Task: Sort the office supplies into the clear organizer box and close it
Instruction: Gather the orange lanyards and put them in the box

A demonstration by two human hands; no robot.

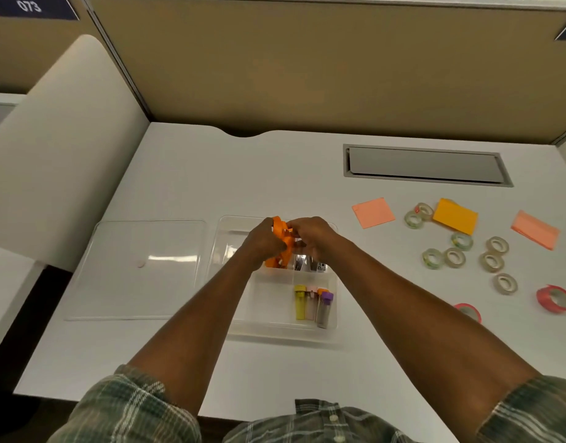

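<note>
Head view — orange item (pixel 283 241) between both hands

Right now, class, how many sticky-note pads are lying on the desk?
3, all right of the organizer box: a pink pad nearest it, an orange pad further right, and a second pink pad farthest right. The arms may hide others.

Both hands, left (pixel 264 243) and right (pixel 310 239), cover most of the orange items (pixel 283 238); what they are cannot be made out. Far compartments of the organizer box (pixel 237 327) largely hidden behind the hands and forearms. Metal items (pixel 302 262) at 4 o'clock from the hands, too small to identify. Pink tape roll (pixel 468 311) partly hidden by the right forearm. Surface (pixel 211 174) cut off at the right edge.
</note>
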